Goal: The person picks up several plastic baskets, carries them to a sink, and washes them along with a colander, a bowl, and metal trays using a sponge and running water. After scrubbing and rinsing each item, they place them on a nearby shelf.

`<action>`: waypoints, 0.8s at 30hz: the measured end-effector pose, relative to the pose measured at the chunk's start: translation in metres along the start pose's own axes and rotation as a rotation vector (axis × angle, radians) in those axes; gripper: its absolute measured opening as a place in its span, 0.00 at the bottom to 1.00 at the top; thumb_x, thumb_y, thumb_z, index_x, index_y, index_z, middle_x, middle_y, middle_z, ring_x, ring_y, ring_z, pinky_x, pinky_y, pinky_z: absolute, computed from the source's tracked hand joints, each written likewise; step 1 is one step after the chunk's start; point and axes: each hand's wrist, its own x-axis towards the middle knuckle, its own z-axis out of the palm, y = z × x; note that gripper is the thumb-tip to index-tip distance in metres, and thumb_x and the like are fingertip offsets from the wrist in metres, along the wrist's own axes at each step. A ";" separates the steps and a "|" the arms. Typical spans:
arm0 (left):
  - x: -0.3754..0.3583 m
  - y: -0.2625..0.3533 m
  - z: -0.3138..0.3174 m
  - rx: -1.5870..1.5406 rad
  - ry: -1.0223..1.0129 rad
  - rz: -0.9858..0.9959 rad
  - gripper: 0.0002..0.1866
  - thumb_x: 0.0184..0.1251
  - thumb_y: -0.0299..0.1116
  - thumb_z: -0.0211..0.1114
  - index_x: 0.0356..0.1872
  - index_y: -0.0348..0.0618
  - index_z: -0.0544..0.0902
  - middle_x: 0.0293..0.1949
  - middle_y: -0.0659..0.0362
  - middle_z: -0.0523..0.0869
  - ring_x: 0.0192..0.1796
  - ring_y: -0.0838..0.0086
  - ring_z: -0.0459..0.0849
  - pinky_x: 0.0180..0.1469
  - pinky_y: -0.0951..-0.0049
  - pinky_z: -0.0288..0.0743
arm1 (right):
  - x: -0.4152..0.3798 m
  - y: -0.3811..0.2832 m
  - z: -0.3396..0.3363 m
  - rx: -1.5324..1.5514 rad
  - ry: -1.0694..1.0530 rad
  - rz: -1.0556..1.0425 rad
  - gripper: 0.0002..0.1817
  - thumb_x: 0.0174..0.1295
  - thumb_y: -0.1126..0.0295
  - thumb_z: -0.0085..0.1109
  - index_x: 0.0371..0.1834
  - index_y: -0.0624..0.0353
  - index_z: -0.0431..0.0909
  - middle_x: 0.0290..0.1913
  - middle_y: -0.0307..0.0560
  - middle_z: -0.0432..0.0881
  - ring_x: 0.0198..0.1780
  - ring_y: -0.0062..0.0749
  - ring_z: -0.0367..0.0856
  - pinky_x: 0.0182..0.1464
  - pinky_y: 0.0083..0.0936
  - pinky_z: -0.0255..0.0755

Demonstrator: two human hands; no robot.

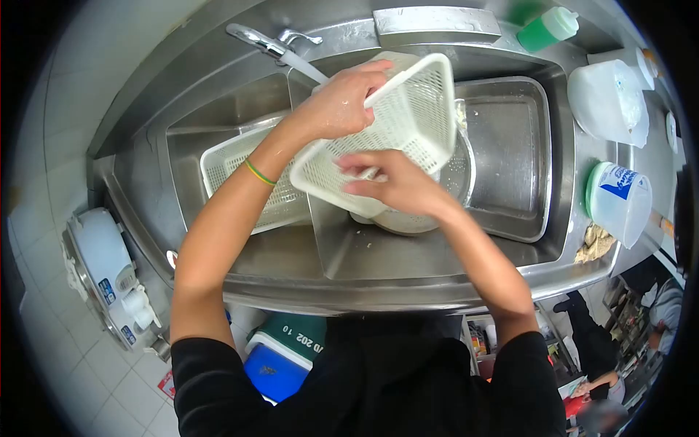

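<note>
The left hand is closing around the upper rim of a white perforated basket, holding it tilted over the sink, with the basket's open side turning toward the right hand. The right hand is reaching over the lower part of that basket, its fingers partly curling; a small pale thing is showing between them, but whether they are gripping it is impossible to tell. A yellow-and-green band is circling the left wrist. Just above and to the left of the left hand, a tap is pointing down toward it, and a pale stream is running from the spout. Left of both hands, partly behind the left forearm, a second white basket is lying in the left compartment. Beneath and beside the right hand, a round perforated metal bowl is sitting partly behind the held basket, and farther right of that hand a rectangular metal tray is resting in the same compartment. Well to the right, a white jug, a blue-labelled tub and a crumpled brown cloth are lining the edge, while a green bottle is standing above the tray.
</note>
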 end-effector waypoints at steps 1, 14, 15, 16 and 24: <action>0.001 -0.001 -0.001 -0.064 0.017 0.039 0.07 0.45 0.20 0.57 0.28 0.32 0.72 0.56 0.46 0.76 0.61 0.54 0.73 0.53 0.59 0.70 | -0.018 -0.011 -0.018 -0.022 -0.046 0.059 0.15 0.58 0.67 0.63 0.46 0.61 0.80 0.45 0.44 0.82 0.44 0.26 0.79 0.46 0.26 0.71; -0.057 0.046 -0.023 0.427 0.058 0.623 0.05 0.52 0.18 0.55 0.21 0.34 0.69 0.60 0.59 0.76 0.63 0.59 0.72 0.63 0.60 0.70 | -0.096 -0.099 -0.148 -0.170 0.573 -0.204 0.16 0.60 0.69 0.57 0.49 0.67 0.76 0.47 0.49 0.82 0.49 0.30 0.78 0.52 0.25 0.67; -0.067 0.055 -0.023 0.433 0.061 0.616 0.05 0.52 0.18 0.55 0.21 0.34 0.69 0.60 0.59 0.76 0.63 0.59 0.72 0.63 0.60 0.70 | -0.086 -0.098 -0.149 -0.169 0.566 -0.210 0.16 0.60 0.69 0.57 0.49 0.67 0.76 0.47 0.49 0.82 0.49 0.30 0.78 0.52 0.25 0.67; -0.077 0.065 -0.022 0.446 0.095 0.552 0.02 0.50 0.18 0.56 0.23 0.34 0.72 0.59 0.58 0.77 0.62 0.57 0.73 0.62 0.59 0.70 | -0.077 -0.095 -0.149 -0.185 0.560 -0.205 0.16 0.60 0.70 0.58 0.49 0.67 0.76 0.47 0.48 0.82 0.49 0.29 0.78 0.54 0.25 0.66; -0.157 0.142 -0.020 0.457 0.391 0.099 0.02 0.45 0.22 0.58 0.21 0.37 0.74 0.52 0.52 0.82 0.59 0.58 0.77 0.60 0.56 0.71 | -0.112 -0.080 -0.120 -0.419 0.031 -0.423 0.53 0.39 0.51 0.75 0.70 0.54 0.58 0.71 0.56 0.57 0.72 0.44 0.54 0.68 0.43 0.52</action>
